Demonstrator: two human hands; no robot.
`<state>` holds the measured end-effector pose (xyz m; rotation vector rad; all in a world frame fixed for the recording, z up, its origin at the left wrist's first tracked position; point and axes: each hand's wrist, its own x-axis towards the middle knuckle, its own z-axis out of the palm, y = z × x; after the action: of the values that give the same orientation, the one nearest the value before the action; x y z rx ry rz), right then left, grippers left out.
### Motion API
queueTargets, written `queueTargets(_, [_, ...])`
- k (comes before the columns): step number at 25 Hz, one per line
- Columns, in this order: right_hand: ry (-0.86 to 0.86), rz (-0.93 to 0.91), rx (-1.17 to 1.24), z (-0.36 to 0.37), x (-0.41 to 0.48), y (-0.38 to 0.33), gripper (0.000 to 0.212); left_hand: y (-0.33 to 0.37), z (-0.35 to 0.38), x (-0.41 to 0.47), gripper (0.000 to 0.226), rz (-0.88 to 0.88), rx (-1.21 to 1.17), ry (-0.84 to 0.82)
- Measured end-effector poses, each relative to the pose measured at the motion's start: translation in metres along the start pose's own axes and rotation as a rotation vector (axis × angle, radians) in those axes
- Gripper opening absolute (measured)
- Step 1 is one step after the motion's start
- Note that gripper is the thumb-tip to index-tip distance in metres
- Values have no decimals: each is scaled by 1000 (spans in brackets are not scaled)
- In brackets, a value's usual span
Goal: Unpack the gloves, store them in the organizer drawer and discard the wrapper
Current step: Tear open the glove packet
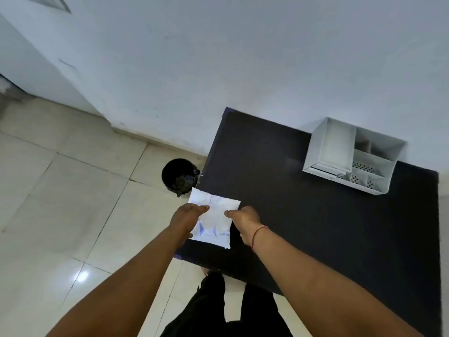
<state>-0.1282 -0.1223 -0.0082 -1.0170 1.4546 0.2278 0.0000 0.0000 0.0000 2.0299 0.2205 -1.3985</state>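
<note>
- White paper packet (213,218) of gloves, printed in blue, sits at the near left corner of the black table (303,215), partly over the edge.
- The left hand (188,218) and right hand (245,221) pinch its opposite sides, fingers closed on it.
- A hard tear could spill the gloves onto the floor.
- The bin (179,176) stands just beyond the packet; the white organizer (349,154) is well apart, by the wall.
</note>
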Motion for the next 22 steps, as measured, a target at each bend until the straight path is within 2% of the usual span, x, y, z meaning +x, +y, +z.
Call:
queueTargets(3, [-75,-1,7,4,0,-6,28,5,-1,5,40,-22,-94,-13])
queueTargets(5, [-69,-144,-46,2,-7,-15,26,11,-4,2,60,-58,-180,-54])
queueTargets(7, [52,-469,-323,-9,-27,-28,20,25,-8,-4,82,-90,-281,-161])
queueTargets(8, [131,-684,-494,-18,-39,-32,18,35,-10,-11,85,-93,-340,-263])
queueTargets(10, [236,-1072,-808,-36,-69,-36,19,54,-10,-24,78,-51,-471,-463])
queueTargets(12, [214,-1244,-1012,-52,-90,-34,23,74,-2,-42,54,43,-534,-547])
queueTargets(14, [190,-1174,-938,-68,-107,-32,28,90,7,-55,41,128,-537,-523])
queueTargets(17, [294,-1043,-592,-90,-131,-39,40,103,13,-70,38,235,-495,-547])
queueTargets(19, [365,-974,-586,-103,-139,-48,47,108,15,-79,38,283,-472,-590])
queueTargets(22, [295,-789,-712,-117,-149,-60,51,110,22,-87,41,325,-436,-620])
